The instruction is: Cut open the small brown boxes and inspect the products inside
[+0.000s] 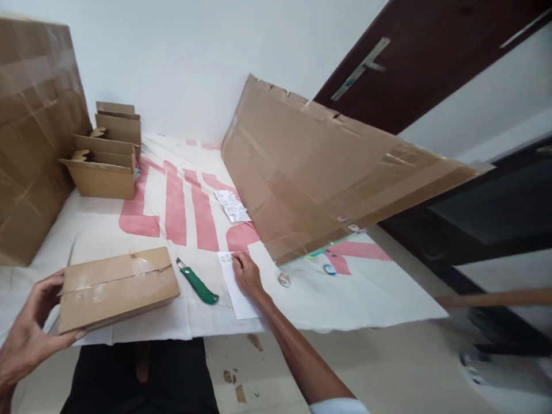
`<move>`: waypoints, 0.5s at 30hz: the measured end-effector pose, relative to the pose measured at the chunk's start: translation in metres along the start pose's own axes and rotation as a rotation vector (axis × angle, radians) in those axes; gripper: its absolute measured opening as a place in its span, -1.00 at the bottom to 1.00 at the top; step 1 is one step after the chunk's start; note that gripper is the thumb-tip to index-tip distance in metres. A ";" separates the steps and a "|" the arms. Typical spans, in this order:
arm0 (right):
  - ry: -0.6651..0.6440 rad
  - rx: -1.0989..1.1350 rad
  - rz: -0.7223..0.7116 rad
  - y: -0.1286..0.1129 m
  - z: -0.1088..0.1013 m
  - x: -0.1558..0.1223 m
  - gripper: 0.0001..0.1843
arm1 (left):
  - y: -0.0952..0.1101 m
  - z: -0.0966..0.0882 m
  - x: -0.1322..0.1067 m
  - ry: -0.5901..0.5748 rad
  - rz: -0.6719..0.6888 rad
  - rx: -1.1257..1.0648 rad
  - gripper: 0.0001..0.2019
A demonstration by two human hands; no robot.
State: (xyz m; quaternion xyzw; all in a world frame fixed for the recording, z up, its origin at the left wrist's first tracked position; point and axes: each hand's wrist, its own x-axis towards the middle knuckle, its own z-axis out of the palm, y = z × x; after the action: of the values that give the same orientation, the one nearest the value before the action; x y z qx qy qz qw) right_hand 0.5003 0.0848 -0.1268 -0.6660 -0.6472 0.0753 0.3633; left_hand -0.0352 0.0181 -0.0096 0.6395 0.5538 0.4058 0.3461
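Observation:
A closed cardboard box (121,287) lies near the front edge of the table, with a torn strip of tape along its top seam. My left hand (37,322) grips its left end, thumb at the near side and fingers at the far corner. My right hand (246,276) rests over a white paper sheet (239,302) that has small printed marks at its top. The fingers of that hand are curled together at those marks; anything pinched in them is hidden. Between the box and the sheet lies a green box cutter (198,284), blade end pointing away from me.
Two open small cartons (103,178) stand at the back left beside a large cardboard box (34,138). A big cardboard panel (328,172) leans at the right. Near it are a patterned paper (233,206), a tape roll (283,280) and a small blue roll (329,269).

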 end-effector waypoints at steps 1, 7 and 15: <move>0.011 0.007 -0.001 -0.003 -0.001 -0.004 -0.74 | 0.004 0.000 0.000 -0.024 0.001 -0.007 -0.28; 0.054 0.051 -0.064 -0.035 0.000 -0.039 -0.70 | 0.018 -0.002 -0.006 -0.100 0.063 -0.041 -0.26; -0.095 0.018 -0.224 -0.086 0.014 -0.080 -0.62 | 0.020 0.001 -0.016 -0.124 0.059 -0.084 -0.22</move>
State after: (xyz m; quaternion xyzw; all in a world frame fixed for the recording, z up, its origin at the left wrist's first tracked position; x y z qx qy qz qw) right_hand 0.4109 0.0082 -0.1162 -0.5820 -0.7332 0.0714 0.3443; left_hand -0.0271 -0.0010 0.0052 0.6644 0.4946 0.3983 0.3940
